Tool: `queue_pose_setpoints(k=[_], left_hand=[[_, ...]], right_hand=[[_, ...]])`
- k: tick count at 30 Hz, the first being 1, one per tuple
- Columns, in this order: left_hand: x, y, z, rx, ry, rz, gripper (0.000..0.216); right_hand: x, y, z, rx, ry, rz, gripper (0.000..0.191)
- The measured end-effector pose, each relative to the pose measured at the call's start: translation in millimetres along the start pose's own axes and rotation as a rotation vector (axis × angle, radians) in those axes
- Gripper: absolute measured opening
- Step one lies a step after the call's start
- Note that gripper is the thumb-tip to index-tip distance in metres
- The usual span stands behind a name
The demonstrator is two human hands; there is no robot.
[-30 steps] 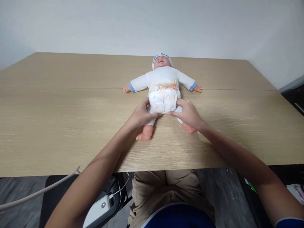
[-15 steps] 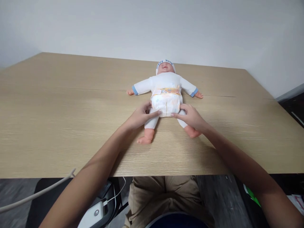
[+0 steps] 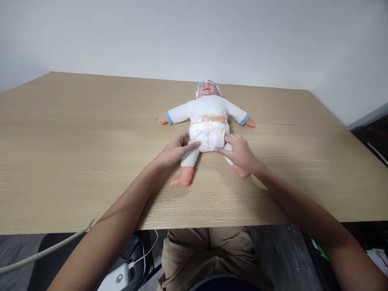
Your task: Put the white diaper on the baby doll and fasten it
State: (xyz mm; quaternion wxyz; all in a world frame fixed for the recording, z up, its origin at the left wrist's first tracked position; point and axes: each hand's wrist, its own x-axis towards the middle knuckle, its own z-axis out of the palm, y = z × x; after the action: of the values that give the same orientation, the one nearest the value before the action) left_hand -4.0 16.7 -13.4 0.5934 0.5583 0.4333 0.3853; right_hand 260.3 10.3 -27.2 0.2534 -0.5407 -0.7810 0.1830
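A baby doll (image 3: 207, 106) lies on its back on the table, arms spread and legs pointing toward me. It has a white suit with blue cuffs and a lettered white cap. Around its hips is a white diaper (image 3: 208, 135) with an orange patterned waistband. My left hand (image 3: 177, 150) grips the diaper's edge at the leg opening on the left, thumb on the front near the crotch. At the opposite leg opening, my right hand (image 3: 238, 151) holds the other edge, its thumb low by the crotch. Some fingertips of both hands are hidden beside the doll's thighs.
The wooden table (image 3: 91, 161) has a thin seam across it and meets a white wall (image 3: 182, 36) at the back. A pale cable (image 3: 45, 251) hangs at the front left edge. Below it is a white device (image 3: 115, 278) with a plugged-in cord.
The view has shifted slightly, so the doll appears a little lower and to the left. Both hands stay at the diaper's leg openings with hardly any visible movement.
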Motion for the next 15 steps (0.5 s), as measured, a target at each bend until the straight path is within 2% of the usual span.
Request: queue_pose_setpoints(k=[9, 15], left_hand=[[-1.9, -0.2, 2.7, -0.001, 0.061, -0.025, 0.064], [-2.3, -1.3, 1.5, -0.052, 0.058, -0.044, 0.056]], right_hand=[[7.7, 17.1, -9.9, 0.281, -0.084, -0.056, 0.03], [2.8, 23.7, -7.3, 0.52, -0.124, 0.061, 0.037]])
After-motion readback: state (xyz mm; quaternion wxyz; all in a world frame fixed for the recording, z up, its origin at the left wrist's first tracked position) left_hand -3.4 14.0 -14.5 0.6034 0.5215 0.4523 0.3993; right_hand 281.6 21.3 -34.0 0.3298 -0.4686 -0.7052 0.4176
